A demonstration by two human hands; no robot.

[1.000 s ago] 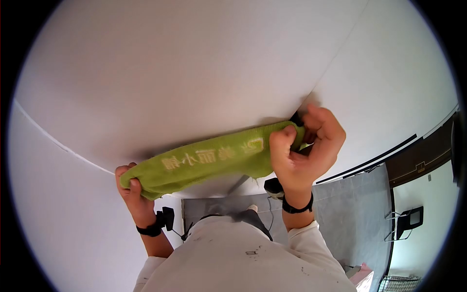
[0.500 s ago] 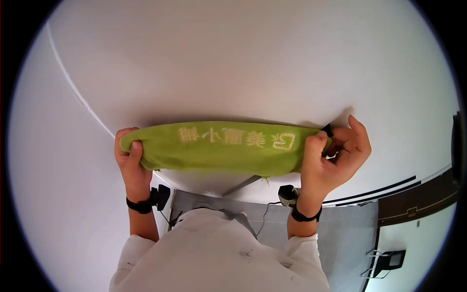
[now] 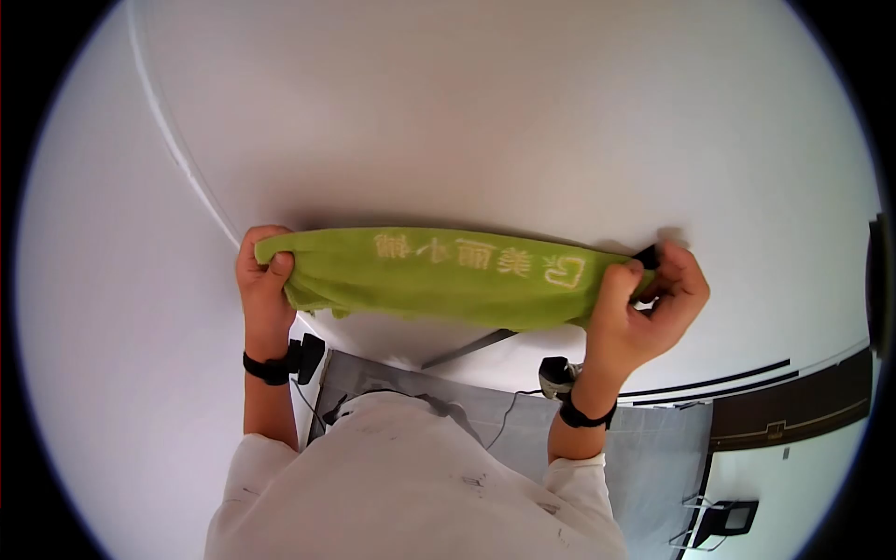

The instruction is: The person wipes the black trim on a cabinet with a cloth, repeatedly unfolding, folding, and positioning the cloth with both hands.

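A green towel [image 3: 420,280] with pale lettering and a small logo along its upper part is stretched sideways between my hands, against or just in front of a pale wall. My left hand [image 3: 269,280] is closed on the towel's left end, thumb in front and fingers behind. At the other end my right hand [image 3: 644,303] pinches the cloth under its thumb, its other fingers curled. A small black thing [image 3: 646,256] shows behind the right end; what it is I cannot make out. Loose threads hang from the lower edge.
The pale wall [image 3: 485,112] fills the upper view, with a white seam [image 3: 177,140] at left. Below are a grey floor [image 3: 653,457], a dark bar [image 3: 467,348] and a cable [image 3: 507,420]. A black chair [image 3: 728,520] stands by a dark door [image 3: 793,411] at lower right.
The towel and my left hand sit slightly further right in view, and the seam and background have shifted too. My right hand's raised fingers have curled down toward the cloth.
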